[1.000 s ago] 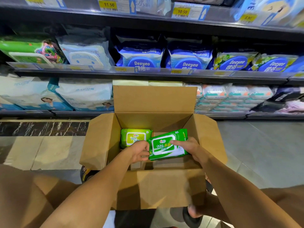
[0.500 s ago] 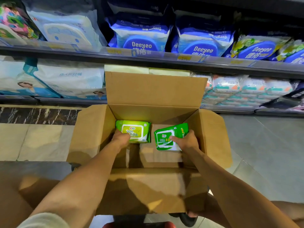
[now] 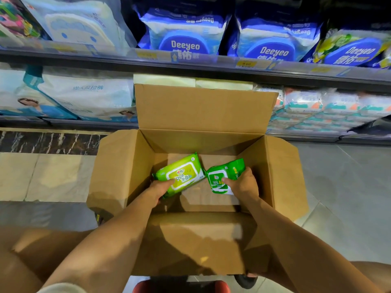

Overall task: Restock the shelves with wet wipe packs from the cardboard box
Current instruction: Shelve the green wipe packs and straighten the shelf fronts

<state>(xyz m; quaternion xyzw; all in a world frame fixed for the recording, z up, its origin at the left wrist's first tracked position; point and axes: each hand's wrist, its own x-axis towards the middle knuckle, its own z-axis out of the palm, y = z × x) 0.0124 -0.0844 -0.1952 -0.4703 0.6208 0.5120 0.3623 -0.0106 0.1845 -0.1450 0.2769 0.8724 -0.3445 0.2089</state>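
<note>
Two soft-looking, slick packs: left hand [image 3: 157, 190] grips the lime pack [image 3: 184, 174], right hand [image 3: 243, 185] the green pack [image 3: 234, 168], each by its near end.

cardboard box [image 3: 201, 111] is showing matt, plain brown card | light green pack [image 3: 179, 174] and dark green pack [image 3: 231, 169] are shining as glossy plastic film | blue packs [image 3: 186, 37] are glinting in glossy plastic wrap | floor tiles [image 3: 349, 197] are looking smooth and faintly sheeny

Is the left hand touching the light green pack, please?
Touching: head view shows the left hand gripping the light green pack, thumb on top.
</note>
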